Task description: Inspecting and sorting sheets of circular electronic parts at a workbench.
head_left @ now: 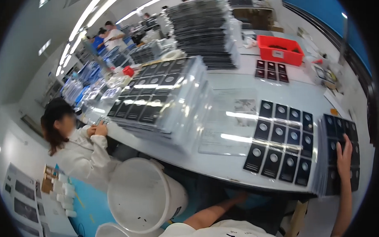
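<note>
My right hand (344,157) lies with fingers stretched out on top of a stack of clear sleeves holding black cards (332,176) at the table's right end. Left of that stack, a clear sheet of black cards with round silver windows (278,134) lies flat on the table. My left hand (241,196) hangs low by the table's front edge, near my lap; its fingers are too dim and blurred to make out. A paper sheet under clear plastic (231,121) is beside the card sheet.
A tall stack of card sleeves (177,114) stands left of centre, with a higher pile (201,34) behind it. A red bin (280,50) and a small sheet of dark red cards (271,71) sit farther back. Below are white buckets (136,195); a co-worker (79,143) is at left.
</note>
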`<state>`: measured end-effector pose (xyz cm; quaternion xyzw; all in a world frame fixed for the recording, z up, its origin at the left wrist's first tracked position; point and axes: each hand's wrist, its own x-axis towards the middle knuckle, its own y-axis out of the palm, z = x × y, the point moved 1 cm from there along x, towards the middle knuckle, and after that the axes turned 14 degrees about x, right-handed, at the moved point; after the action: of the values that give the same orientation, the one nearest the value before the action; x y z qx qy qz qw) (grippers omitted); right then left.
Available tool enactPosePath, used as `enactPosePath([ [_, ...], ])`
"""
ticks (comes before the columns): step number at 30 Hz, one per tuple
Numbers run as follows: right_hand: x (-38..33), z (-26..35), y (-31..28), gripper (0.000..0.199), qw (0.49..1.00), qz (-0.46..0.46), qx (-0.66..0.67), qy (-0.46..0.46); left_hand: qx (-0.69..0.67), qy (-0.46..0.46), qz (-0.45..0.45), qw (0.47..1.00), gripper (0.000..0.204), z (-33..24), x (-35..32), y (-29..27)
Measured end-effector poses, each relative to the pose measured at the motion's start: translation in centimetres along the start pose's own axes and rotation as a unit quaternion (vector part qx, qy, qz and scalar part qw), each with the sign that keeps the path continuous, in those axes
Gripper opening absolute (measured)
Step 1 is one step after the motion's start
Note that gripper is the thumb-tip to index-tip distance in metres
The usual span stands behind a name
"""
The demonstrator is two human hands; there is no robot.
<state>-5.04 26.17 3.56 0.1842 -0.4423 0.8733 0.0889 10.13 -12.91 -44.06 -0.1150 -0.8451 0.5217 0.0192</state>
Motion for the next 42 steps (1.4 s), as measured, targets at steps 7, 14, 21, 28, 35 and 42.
enactPosePath([
  [7,1.2,1.7,0.0,0.048,0.996,-0.028,0.031,-0.084,-0.042,-0.030,0.182,0.982,0.032,0.4,-0.6,0.1],
  [14,-1.8,-4.1,-1.3,0.049,0.996,-0.052,0.000,-0.068,0.120,-0.018,0.221,0.968,0.034,-12.8,-4.4,-8.8],
  [21,-1.4,-3.3,-1.6,0.050,0.996,-0.044,-0.021,-0.078,0.137,-0.010,0.216,0.967,0.033,-16.2,-5.1,-9.0],
  [28,-1.0,-1.0,-0.9,0.047,0.995,-0.045,0.009,-0.094,0.124,0.029,0.242,0.962,0.032,-17.3,-4.7,-12.9],
  [35,-3.2,1.5,-1.4,0.047,1.000,-0.015,-0.001,-0.021,0.009,0.040,0.170,0.985,0.030,-12.5,-3.6,-9.0],
  [42,-2.4,3.0,0.4,0.051,1.000,0.006,-0.014,-0.006,-0.040,0.039,0.203,0.978,0.028,-10.3,-2.9,-7.1],
])
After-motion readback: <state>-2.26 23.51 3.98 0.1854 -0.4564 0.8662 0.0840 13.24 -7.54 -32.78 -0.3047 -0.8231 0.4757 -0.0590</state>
